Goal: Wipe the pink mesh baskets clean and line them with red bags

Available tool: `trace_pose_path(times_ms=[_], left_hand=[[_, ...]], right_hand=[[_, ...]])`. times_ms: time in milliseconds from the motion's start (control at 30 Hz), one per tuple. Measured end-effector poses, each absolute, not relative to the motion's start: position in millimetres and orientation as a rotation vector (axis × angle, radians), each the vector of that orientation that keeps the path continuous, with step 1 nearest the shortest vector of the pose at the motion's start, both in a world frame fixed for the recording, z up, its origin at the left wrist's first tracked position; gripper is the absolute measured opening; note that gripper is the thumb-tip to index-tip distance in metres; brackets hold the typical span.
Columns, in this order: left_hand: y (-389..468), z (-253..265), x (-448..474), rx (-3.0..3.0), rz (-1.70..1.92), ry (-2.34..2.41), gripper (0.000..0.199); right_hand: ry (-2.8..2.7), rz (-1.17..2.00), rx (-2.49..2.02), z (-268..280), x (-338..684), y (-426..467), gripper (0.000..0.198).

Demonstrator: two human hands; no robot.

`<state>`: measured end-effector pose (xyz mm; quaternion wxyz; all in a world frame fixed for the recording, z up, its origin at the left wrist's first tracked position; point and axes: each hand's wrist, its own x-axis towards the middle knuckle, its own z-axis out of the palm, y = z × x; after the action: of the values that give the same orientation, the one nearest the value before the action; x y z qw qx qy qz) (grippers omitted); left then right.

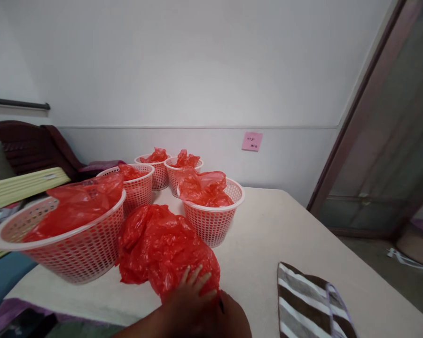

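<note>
Where the bench [264, 225] carried its main load, at the left and far parts, five perforated plastic baskets stood upright, each containing red plastic film. The near-left basket [82, 256] held a crumpled red bag [84, 202] rising above its rim, with part of the inner wall exposed. Behind it, the middle-left basket [139, 193] was similarly filled. The far-left basket [161, 176] and the far-right basket [172, 180] stood side by side near the wall [197, 75], red film bunched above both rims. The right-hand basket [211, 224] held another red bag [207, 188], heaped towards its left side.

The widest stretch of visible bench top extended from the right-hand basket to the slanting right edge, with a striped cloth [306, 300] at the near right. On the left, the near-left basket stood close to the bench edge, leaving little room there.

The red bundle [165, 244], of crumpled plastic, lay on the bench between the near-left and right-hand baskets, directly before the hands. The left hand [194, 287] rested on its near side, fingers spread. The right hand [234, 314] was beside it, blurred and partly hidden; its grip could not be determined
</note>
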<state>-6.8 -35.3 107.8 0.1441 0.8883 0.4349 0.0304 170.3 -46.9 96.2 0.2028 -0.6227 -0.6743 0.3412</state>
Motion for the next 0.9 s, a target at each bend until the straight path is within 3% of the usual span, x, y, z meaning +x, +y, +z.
trace_pose_path(times_ms=[100, 233, 433, 700, 900], left_hand=[[-31.6, 91.9, -9.3, 2.447, 0.023, 1.318, 0.082], [-22.4, 78.3, -26.5, 2.489, 0.076, 1.464, 0.064], [-1.5, 91.2, -70.3, 2.535, 0.191, 1.679, 0.047], [47.4, 128.0, -97.8, 2.555, 0.393, 1.76, 0.04], [77.5, 103.5, -108.6, 2.345, 0.46, 1.906, 0.041]], right_hand=[[-1.909, 0.904, -1.78, 95.5, 168.1, -46.9, 0.024], [-1.971, 0.804, -1.866, 80.9, 168.7, -41.9, 0.025], [-2.026, 0.739, -1.893, 64.5, 169.4, -35.7, 0.025], [-2.039, 0.792, -1.921, 65.2, 169.6, -33.7, 0.025], [-2.116, 0.83, -1.933, 61.1, 172.2, -29.1, 0.025]])
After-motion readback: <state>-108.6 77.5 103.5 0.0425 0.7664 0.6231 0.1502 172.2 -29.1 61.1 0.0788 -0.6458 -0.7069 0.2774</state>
